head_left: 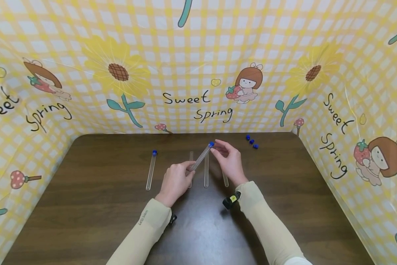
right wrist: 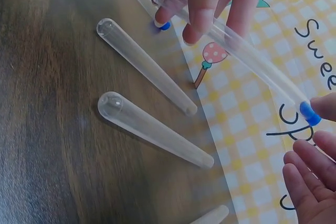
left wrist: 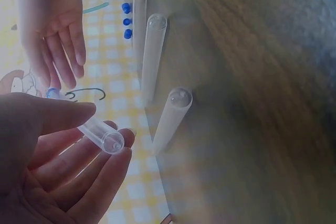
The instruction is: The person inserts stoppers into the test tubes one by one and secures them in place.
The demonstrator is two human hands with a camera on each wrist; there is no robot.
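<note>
My left hand pinches a clear test tube near its rounded bottom, between thumb and fingers. The tube is tilted above the table, its upper end pointing away and to the right. A blue cap sits on that upper end. Beside the cap is my right hand, its thumb right at the cap and its other fingers spread loosely apart from it. Beneath the hands lie uncapped test tubes, one in the middle and one partly hidden by the right hand.
Another test tube with a blue cap lies on the brown table to the left. Three loose blue caps sit in a slanting row at the back right. Yellow checked cloth walls the back and sides.
</note>
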